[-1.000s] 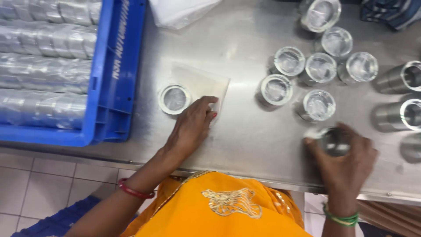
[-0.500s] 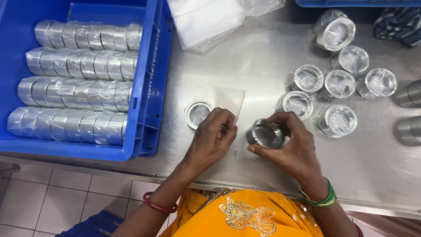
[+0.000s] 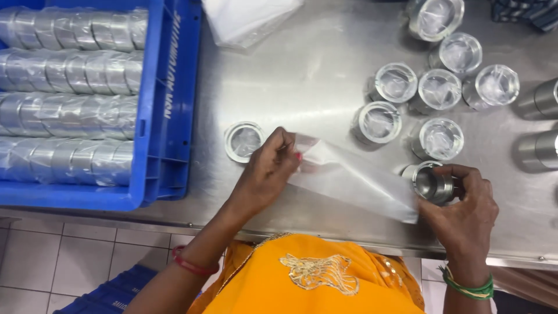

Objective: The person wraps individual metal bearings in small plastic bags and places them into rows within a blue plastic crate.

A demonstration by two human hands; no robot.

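My left hand [image 3: 268, 170] pinches one end of a thin clear plastic bag [image 3: 349, 177] that stretches across the steel table [image 3: 302, 81]. My right hand [image 3: 462, 212] grips a short shiny metal cylinder [image 3: 433, 183] lying on its side at the bag's other end, and also holds that end of the bag. A single bagged metal ring [image 3: 244, 141] sits on the table just left of my left hand.
A blue crate [image 3: 168, 116] at left holds rows of wrapped metal cylinders [image 3: 70, 99]. Several bagged cylinders [image 3: 418, 99] stand at the upper right, bare ones [image 3: 537, 151] at the right edge. A pile of clear bags [image 3: 244, 20] lies at top centre.
My right hand carried the cylinder from the middle out to the right. The plastic bag, flat on the table before, is now lifted and stretched between both hands.
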